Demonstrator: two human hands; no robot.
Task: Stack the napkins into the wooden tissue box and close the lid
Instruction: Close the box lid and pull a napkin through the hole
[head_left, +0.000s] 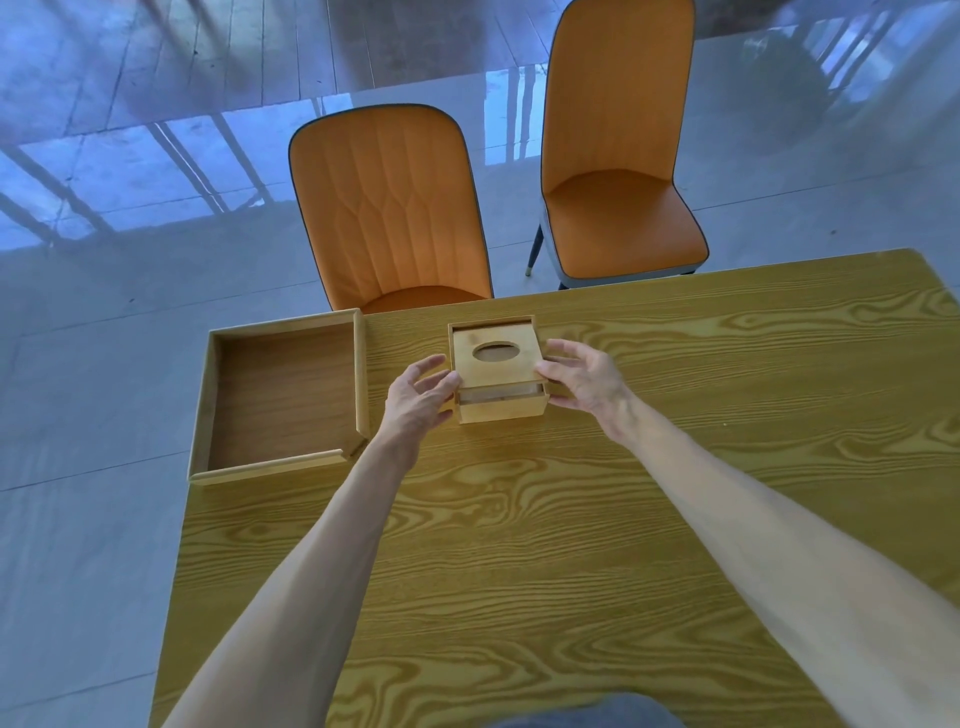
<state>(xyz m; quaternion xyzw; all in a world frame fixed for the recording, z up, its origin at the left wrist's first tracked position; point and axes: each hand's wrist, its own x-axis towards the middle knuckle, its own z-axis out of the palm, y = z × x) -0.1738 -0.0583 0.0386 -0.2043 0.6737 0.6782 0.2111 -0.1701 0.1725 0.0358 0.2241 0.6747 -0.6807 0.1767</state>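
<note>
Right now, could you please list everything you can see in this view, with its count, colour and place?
Table: one, yellow wood grain, fills the lower right of the view.
Wooden tissue box: one, light wood, on the table's far middle, between the two hands.
Lid: one, light wood with an oval slot, on top of the box, not fully closed; a pale band shows in the gap under its near edge.
Tray: one, light wood, at the table's left corner.
Chairs: two, orange, across the table.
Floor: pale glossy tiles.
Left hand: fingers at the lid's left edge.
Right hand: fingers at its right edge.
</note>
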